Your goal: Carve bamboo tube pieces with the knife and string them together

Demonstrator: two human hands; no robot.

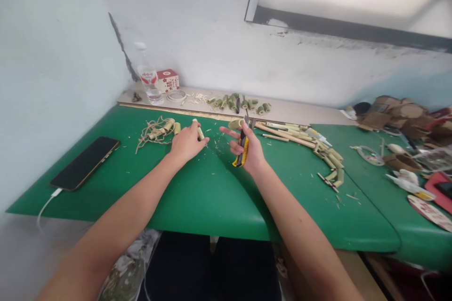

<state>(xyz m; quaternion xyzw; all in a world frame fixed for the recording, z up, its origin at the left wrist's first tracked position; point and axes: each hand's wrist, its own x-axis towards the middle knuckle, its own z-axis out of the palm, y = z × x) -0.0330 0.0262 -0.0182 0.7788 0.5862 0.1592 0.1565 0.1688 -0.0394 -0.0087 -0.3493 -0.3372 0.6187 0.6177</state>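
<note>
My left hand (187, 142) rests low over the green table, thumb and fingers closed around a short pale bamboo piece (200, 133). In my right hand (253, 151) is a yellow and black utility knife (242, 153), held against the palm and pointing away from me. The same hand has a short bamboo tube (236, 124) at its thumb and fingertips; its open end faces right. Some of the right fingers are stretched out to the left. Beside my left hand lie bamboo tubes (168, 125) with tangled brown twine (148, 134). Thin shavings are scattered between the hands.
A phone (86, 162) on a white cable lies left. Along the back ledge stand a water bottle (151, 80), a red-and-white box (168, 81), a tape roll (176, 96) and green bamboo pieces (231, 102). Right are bamboo sticks (287, 134), a strung bamboo chain (334, 162) and clutter.
</note>
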